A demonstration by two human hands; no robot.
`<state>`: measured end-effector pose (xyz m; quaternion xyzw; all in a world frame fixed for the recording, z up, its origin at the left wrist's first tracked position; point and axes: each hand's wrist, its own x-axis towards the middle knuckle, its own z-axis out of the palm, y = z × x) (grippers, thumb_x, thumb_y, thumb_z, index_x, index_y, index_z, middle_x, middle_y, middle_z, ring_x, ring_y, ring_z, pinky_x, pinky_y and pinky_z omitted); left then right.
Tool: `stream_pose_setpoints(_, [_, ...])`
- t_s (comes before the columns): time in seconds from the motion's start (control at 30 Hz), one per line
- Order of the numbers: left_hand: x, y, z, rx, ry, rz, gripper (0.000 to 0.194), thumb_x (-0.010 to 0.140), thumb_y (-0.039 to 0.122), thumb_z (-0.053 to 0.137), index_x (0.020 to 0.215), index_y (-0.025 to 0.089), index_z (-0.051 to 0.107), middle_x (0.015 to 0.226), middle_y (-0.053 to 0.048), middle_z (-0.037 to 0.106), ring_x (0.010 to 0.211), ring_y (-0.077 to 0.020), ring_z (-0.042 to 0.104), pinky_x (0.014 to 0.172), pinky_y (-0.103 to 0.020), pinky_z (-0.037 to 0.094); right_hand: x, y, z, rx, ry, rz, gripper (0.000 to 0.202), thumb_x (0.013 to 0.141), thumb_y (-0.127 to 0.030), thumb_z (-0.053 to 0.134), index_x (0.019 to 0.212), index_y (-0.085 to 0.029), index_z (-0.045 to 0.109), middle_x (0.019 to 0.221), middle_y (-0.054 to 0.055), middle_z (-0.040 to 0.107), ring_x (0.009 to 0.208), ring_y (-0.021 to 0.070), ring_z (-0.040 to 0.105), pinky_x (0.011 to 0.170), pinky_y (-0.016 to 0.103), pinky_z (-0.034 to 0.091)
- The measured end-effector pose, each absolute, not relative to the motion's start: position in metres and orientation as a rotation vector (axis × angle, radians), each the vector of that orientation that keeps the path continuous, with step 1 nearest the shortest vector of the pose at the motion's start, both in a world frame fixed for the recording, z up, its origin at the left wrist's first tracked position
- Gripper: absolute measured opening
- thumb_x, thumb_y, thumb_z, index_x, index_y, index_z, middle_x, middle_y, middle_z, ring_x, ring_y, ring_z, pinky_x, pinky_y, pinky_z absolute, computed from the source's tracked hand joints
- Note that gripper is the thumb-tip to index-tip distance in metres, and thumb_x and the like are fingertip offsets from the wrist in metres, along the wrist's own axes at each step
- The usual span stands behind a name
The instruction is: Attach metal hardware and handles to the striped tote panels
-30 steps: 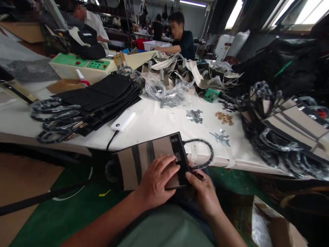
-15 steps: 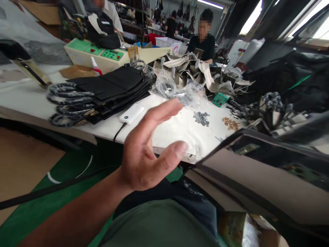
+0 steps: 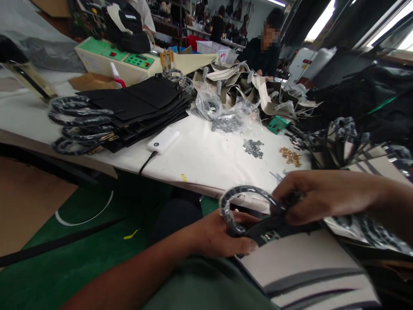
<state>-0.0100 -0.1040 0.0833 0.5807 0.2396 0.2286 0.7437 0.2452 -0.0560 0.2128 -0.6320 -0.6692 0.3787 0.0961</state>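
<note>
A beige and black bag panel (image 3: 300, 254) with a plastic-wrapped ring handle (image 3: 250, 189) lies tilted across my lap, below the table's front edge. My left hand (image 3: 226, 234) grips its near top corner, thumb on the face beside a small metal fitting (image 3: 270, 236). My right hand (image 3: 309, 196) is closed on the dark upper edge, by the handle's other end. What lies under the right fingertips is hidden. On the white table (image 3: 206, 159) beyond are a pile of small silver pieces (image 3: 253, 148) and a pile of gold pieces (image 3: 290, 156).
Stacked black bag panels (image 3: 138, 103) lie at left beside a white power bank (image 3: 164, 140) with a cable. Behind stands a machine with green control panels (image 3: 138, 60). Clear plastic bags (image 3: 237, 116), beige straps (image 3: 263, 92) and a green box (image 3: 278, 125) are further back. A co-worker (image 3: 263, 47) sits across.
My left hand, earlier raised and empty over the table edge, has come down onto the panel. The panel has swung left onto my lap, and my right hand has come into view.
</note>
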Motion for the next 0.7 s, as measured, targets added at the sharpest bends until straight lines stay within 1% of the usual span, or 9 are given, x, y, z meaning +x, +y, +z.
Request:
stream_pose_setpoints(0.03, [-0.011,-0.107,0.065,1.27,0.644,0.517,0.042,0.086,0.041,0.07,0.12,0.017,0.074,0.086,-0.004,0.07,0.073,-0.0187,0.06,0.065,-0.027,0.047,0.231,-0.041,0.203,-1.889,-2.147,1.505,0.024,0.05,-0.031,0.087,0.068,-0.018,0.079,0.056,0.002,0.065,0.048,0.0154,0.055,0.044,0.027,0.036])
stream_pose_setpoints(0.1, [-0.014,-0.111,0.031,1.333,0.878,0.466,0.031,0.088,0.043,0.065,0.085,0.014,0.076,0.064,0.0,0.057,0.059,-0.0139,0.047,0.055,-0.025,0.035,0.209,-0.014,0.182,-1.816,-2.323,1.8,0.019,0.061,-0.031,0.078,0.074,-0.017,0.079,0.056,0.0,0.064,0.049,0.0137,0.052,0.045,0.026,0.035])
stream_pose_setpoints(0.13, [-0.015,-0.112,0.017,1.362,0.959,0.455,0.035,0.088,0.045,0.063,0.073,0.015,0.072,0.059,0.001,0.051,0.057,-0.0132,0.043,0.053,-0.026,0.031,0.201,-0.003,0.171,-1.783,-2.406,1.81,0.018,0.064,-0.031,0.074,0.075,-0.017,0.078,0.057,-0.001,0.063,0.05,0.0131,0.051,0.046,0.025,0.035])
stream_pose_setpoints(0.2, [-0.017,-0.109,-0.005,1.378,1.03,0.453,0.042,0.088,0.05,0.062,0.063,0.016,0.065,0.057,0.001,0.047,0.057,-0.0135,0.042,0.055,-0.026,0.029,0.189,0.015,0.15,-1.732,-2.584,1.714,0.018,0.067,-0.028,0.067,0.078,-0.017,0.077,0.059,-0.002,0.063,0.054,0.013,0.052,0.05,0.024,0.037])
stream_pose_setpoints(0.33, [-0.019,-0.102,-0.03,1.117,0.97,0.465,0.053,0.085,0.066,0.063,0.066,0.016,0.068,0.062,-0.001,0.057,0.064,-0.0166,0.049,0.065,-0.028,0.036,0.166,0.039,0.12,-1.636,-2.912,1.512,0.023,0.068,-0.028,0.063,0.083,-0.018,0.076,0.065,0.0,0.066,0.061,0.0161,0.058,0.057,0.026,0.042])
stream_pose_setpoints(0.4, [-0.017,-0.101,-0.039,0.906,0.947,0.493,0.055,0.079,0.069,0.068,0.071,0.015,0.072,0.068,-0.003,0.064,0.068,-0.0183,0.054,0.071,-0.029,0.04,0.154,0.047,0.11,-1.608,-3.017,1.467,0.024,0.067,-0.028,0.064,0.084,-0.018,0.077,0.067,0.001,0.068,0.062,0.0169,0.059,0.058,0.027,0.043])
stream_pose_setpoints(0.47, [-0.011,-0.099,-0.046,0.696,0.946,0.567,0.051,0.073,0.064,0.077,0.08,0.013,0.076,0.075,-0.005,0.07,0.071,-0.0193,0.059,0.075,-0.03,0.042,0.145,0.056,0.102,-1.59,-3.093,1.426,0.024,0.067,-0.028,0.064,0.084,-0.018,0.077,0.067,0.002,0.069,0.063,0.0173,0.06,0.059,0.028,0.043])
stream_pose_setpoints(0.57, [0.002,-0.092,-0.052,0.437,0.912,0.727,0.045,0.065,0.049,0.088,0.091,0.013,0.078,0.081,-0.005,0.073,0.071,-0.0177,0.061,0.074,-0.029,0.044,0.139,0.072,0.095,-1.61,-3.153,1.353,0.021,0.069,-0.03,0.064,0.082,-0.018,0.076,0.067,0.003,0.069,0.061,0.0176,0.06,0.058,0.029,0.042])
stream_pose_setpoints(0.7, [0.015,-0.077,-0.051,0.278,0.844,0.814,0.04,0.059,0.034,0.092,0.089,0.011,0.078,0.078,-0.005,0.072,0.065,-0.0148,0.061,0.067,-0.027,0.043,0.139,0.092,0.089,-1.683,-3.193,1.284,0.021,0.067,-0.031,0.068,0.082,-0.018,0.076,0.066,0.003,0.069,0.06,0.018,0.059,0.06,0.03,0.042])
